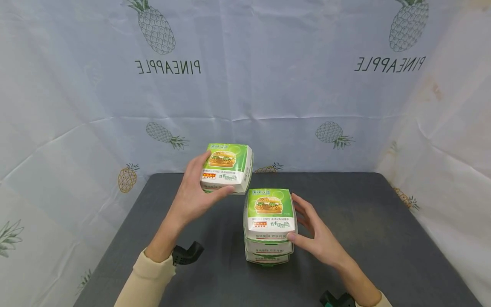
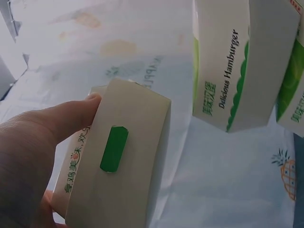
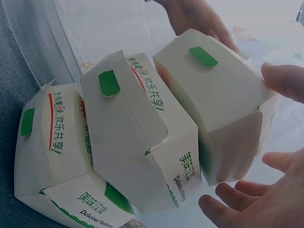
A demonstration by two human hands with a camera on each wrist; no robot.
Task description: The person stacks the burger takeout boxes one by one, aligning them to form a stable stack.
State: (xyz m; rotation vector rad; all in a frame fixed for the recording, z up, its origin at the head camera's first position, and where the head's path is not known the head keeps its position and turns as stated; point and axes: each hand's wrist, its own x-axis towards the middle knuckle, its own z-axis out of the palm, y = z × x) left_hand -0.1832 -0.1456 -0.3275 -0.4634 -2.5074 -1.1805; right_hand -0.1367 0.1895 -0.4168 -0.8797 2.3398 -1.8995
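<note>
My left hand (image 1: 193, 187) grips a green-and-white hamburger box (image 1: 226, 168) and holds it raised and tilted, left of and behind a stack. In the left wrist view its thumb lies along the printed front of that box (image 2: 116, 152), whose base carries a green tab. Three similar boxes are stacked on the table, a burger picture on the top box (image 1: 268, 213). Beside the stack's right side is my right hand (image 1: 318, 238), thumb at the top box's front corner. The right wrist view shows its fingers (image 3: 237, 194) spread, tips close to that box.
A dark table (image 1: 184, 277) lies under the stack. White cloth (image 1: 268, 94) printed with pineapples hangs behind it and along both sides. In the right wrist view the middle box (image 3: 128, 128) and bottom box (image 3: 52, 156) sit slightly askew to each other.
</note>
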